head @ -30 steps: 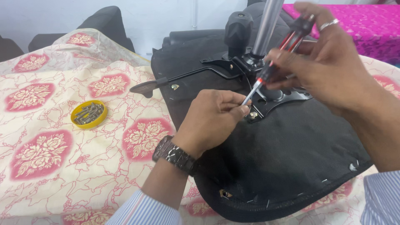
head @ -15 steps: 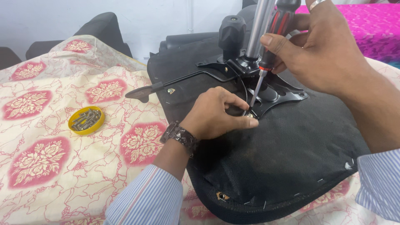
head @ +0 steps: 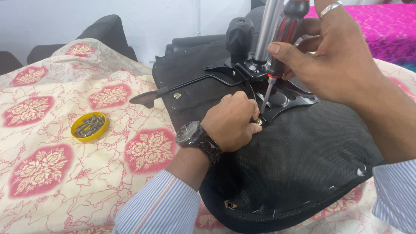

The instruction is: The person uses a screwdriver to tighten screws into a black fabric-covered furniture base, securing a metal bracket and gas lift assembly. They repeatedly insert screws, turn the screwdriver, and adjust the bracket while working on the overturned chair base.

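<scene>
An upturned black chair seat (head: 303,169) lies on a flowered cloth, its black metal mechanism plate (head: 281,97) and chrome gas-lift column (head: 268,30) pointing up. My right hand (head: 333,56) grips a red-and-black screwdriver (head: 281,39) held nearly upright, its tip down at the plate's front corner. My left hand (head: 232,121), with a dark wristwatch, rests on the seat and pinches a small screw (head: 258,122) right under the screwdriver tip. A black lever (head: 173,89) sticks out from the mechanism to the left.
A yellow round lid (head: 89,126) holding several screws sits on the cream-and-red flowered cloth (head: 52,143) at the left. Dark chair parts (head: 104,32) stand at the back by the wall. A magenta cloth (head: 385,26) covers the far right.
My right hand has swung the screwdriver from a slant to nearly upright, its tip now at the screw. My left hand has stayed at the plate's corner.
</scene>
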